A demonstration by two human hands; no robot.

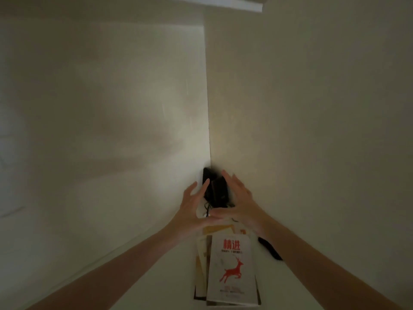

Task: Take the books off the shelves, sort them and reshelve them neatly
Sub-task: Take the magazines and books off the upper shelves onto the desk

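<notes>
A stack of books (232,271) lies flat at the bottom centre, topped by a white book with red characters and a red deer. Both my hands reach past it toward a black object (215,189) in the corner where two pale walls meet. My left hand (194,206) is on the object's left side with straight, spread fingers. My right hand (239,198) is on its right side, fingers also straight and spread, thumb pointing left. Whether either hand touches the black object is unclear. Thin dark cords hang below it.
Pale walls (100,108) close in on the left and right and meet at a vertical corner line. A white ledge (234,4) shows at the top. A dark narrow item (270,249) lies to the right of the books, beside my right forearm.
</notes>
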